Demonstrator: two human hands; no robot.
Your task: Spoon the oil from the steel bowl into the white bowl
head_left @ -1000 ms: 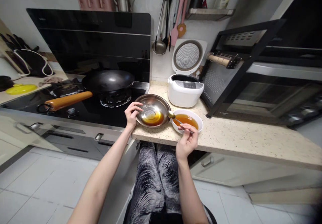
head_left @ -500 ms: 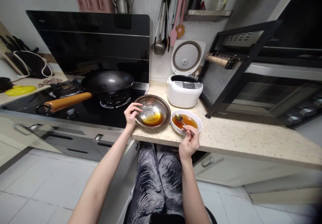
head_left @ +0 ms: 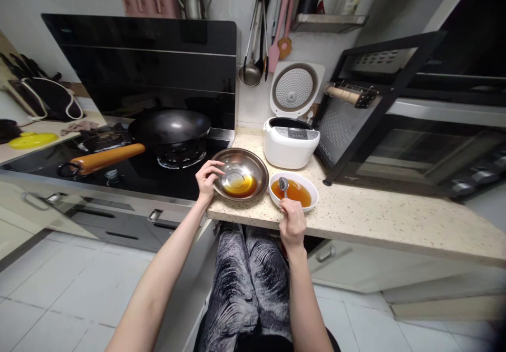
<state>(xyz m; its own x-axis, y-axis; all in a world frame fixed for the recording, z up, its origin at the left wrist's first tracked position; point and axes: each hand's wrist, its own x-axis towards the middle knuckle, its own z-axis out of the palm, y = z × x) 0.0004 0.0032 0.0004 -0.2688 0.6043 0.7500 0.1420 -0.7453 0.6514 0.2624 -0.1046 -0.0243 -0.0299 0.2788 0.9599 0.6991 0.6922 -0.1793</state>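
At the counter's front edge sits a shallow stainless steel bowl with some amber liquid in its lower part. My left hand grips its left rim, fingers over the edge and thumb out of sight. Just right of it stands a white bowl holding brown-orange liquid. My right hand is closed round the handle of a metal spoon, whose head is over the left part of the white bowl. Whether the spoon touches the liquid I cannot tell.
Behind the bowls stands a white rice cooker, lid up. A black wok rests on the stove to the left, its wooden handle pointing at me. An oven occupies the right. Utensils hang on the wall.
My right hand has turned and shifted slightly down and left, tilting the spoon more upright over the white bowl. My left hand stays on the steel bowl's rim.
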